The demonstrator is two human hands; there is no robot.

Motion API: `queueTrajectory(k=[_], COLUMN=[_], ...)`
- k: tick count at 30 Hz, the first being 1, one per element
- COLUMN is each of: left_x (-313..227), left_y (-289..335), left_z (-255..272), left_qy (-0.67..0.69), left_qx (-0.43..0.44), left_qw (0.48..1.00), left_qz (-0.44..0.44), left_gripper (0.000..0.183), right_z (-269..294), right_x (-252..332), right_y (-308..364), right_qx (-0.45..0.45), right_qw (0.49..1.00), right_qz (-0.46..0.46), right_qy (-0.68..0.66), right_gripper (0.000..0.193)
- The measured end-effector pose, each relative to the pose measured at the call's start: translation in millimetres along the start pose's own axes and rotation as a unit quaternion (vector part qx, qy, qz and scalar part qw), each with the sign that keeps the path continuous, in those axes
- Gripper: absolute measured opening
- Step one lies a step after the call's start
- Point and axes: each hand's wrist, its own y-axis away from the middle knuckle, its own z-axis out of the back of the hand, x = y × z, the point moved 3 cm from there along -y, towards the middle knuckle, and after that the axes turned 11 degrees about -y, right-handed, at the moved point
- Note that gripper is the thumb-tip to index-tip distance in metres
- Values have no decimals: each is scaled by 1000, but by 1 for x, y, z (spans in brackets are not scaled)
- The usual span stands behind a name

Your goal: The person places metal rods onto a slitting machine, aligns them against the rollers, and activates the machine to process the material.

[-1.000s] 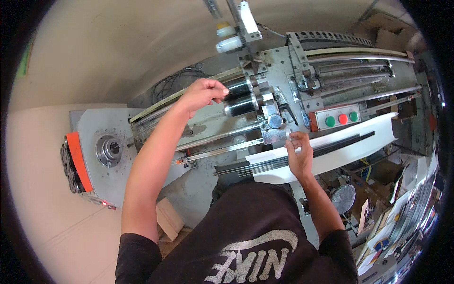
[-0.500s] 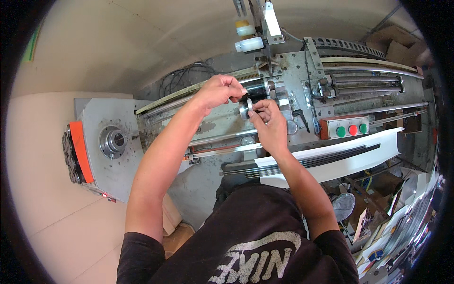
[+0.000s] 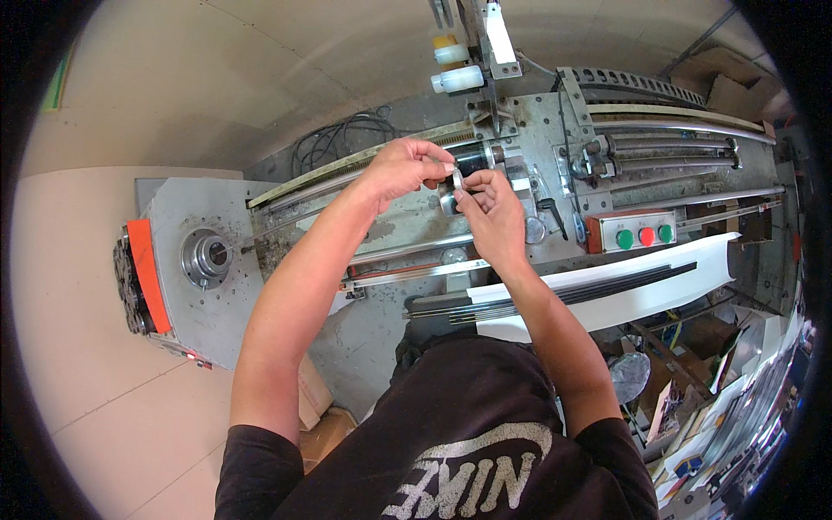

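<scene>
Both hands' fingers on small metal ring

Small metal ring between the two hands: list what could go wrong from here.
1. The small metal ring is pinched only by fingertips of the left hand and right hand; if it slips, it may drop among the rails and gaps of the machine bed.
2. Both hands work right at the black cylinder on the carriage; if anything moves, fingers could be caught.
3. The button box sits near the right forearm; a bump seems possible.
</scene>
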Motion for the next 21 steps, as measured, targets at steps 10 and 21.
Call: queueTrajectory(k=[10,21], left_x=[1,10], left_y=[0,-2], left_z=[0,-6], left_qy=[-25,-6], left_qx=[-5,2], left_qw=[1000,1000], left_qz=[0,-24], left_gripper=[20,12], right_z=[3,1], right_x=[-7,23], right_y=[4,-5], right_qx=[13,60], right_qw=[997,985], right_qz=[-6,-72], right_qy=[-79,-143], right_gripper=[20,16])
